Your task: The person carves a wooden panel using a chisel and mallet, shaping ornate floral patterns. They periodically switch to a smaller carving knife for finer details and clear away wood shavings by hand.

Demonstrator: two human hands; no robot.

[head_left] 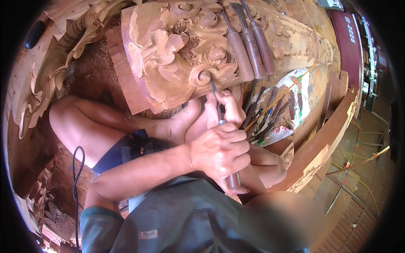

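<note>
My left hand [222, 152] is closed in a fist round the wooden handle of a carving chisel [233, 181], whose butt sticks out below it. Farther up, the fingers of my right hand [230, 107] are closed about the chisel's metal shank. The blade tip meets a rounded scroll [201, 77] at the near edge of a carved wooden panel [164, 46]. Leaves, curls and round knobs stand out in relief on this panel. Side by side on it, just right of the scroll, lie three more wooden-handled chisels [252, 50].
Several more tools [274, 105] lie on a white sheet [301, 82] to the right. Another carved piece [63, 55] curves along the left, with a black cable [76, 181] below. A long wooden edge [329, 152] bounds the right side. Wood shavings cover the ground beside my folded legs.
</note>
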